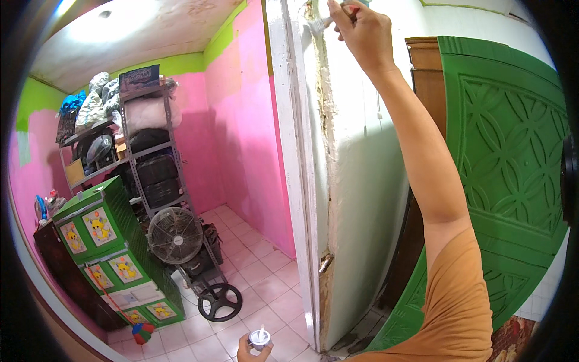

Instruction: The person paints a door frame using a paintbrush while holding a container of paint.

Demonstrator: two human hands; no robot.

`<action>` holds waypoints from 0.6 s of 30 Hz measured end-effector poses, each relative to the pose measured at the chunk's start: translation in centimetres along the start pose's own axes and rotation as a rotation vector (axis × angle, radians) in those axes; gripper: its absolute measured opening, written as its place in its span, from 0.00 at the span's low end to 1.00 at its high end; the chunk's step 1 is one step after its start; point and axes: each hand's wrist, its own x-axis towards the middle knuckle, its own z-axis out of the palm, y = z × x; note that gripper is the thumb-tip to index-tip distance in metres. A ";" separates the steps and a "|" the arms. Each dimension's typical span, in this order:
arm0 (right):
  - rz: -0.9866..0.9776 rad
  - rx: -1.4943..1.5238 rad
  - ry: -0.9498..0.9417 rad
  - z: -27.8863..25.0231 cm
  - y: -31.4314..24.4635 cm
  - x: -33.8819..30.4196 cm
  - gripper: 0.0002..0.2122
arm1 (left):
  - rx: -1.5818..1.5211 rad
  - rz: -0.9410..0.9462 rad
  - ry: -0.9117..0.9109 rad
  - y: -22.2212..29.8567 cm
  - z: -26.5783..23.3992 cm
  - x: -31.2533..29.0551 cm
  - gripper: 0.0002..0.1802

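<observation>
My right hand [369,33] is raised high at the top of the view, closed around the handle of a paintbrush [318,26]. The whitish bristles point left, close to the upper part of a rough, chipped wall edge [325,108] beside a white door frame [295,151]. Whether the bristles touch the surface is hard to make out. Low in the middle, my left hand [246,350] grips a small round tub [260,341] from the sides. Something white is in the tub, with a pale stick-like piece standing in it.
Beyond the frame is a pink room with a loaded metal shelf [170,130], a green drawer cabinet [114,259], a standing fan [175,236] and a tiled floor [262,274]. At right stands a carved green door [512,157]. A metal latch piece [325,263] sits on the wall edge.
</observation>
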 end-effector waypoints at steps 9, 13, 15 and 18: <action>0.017 -0.048 -0.013 0.3 -0.3 -1.0 0.17 | -0.023 -0.027 -0.020 0.7 0.5 0.0 0.29; 0.019 0.076 0.049 0.3 -0.3 -1.0 0.17 | -0.027 -0.040 -0.062 1.3 0.7 0.0 0.31; -0.013 0.060 -0.018 0.4 -0.4 -1.9 0.17 | -0.007 -0.061 -0.077 0.9 0.8 0.0 0.32; 0.074 0.185 0.121 -0.6 -0.7 -4.4 0.17 | -0.058 0.000 -0.087 -1.2 1.5 0.5 0.36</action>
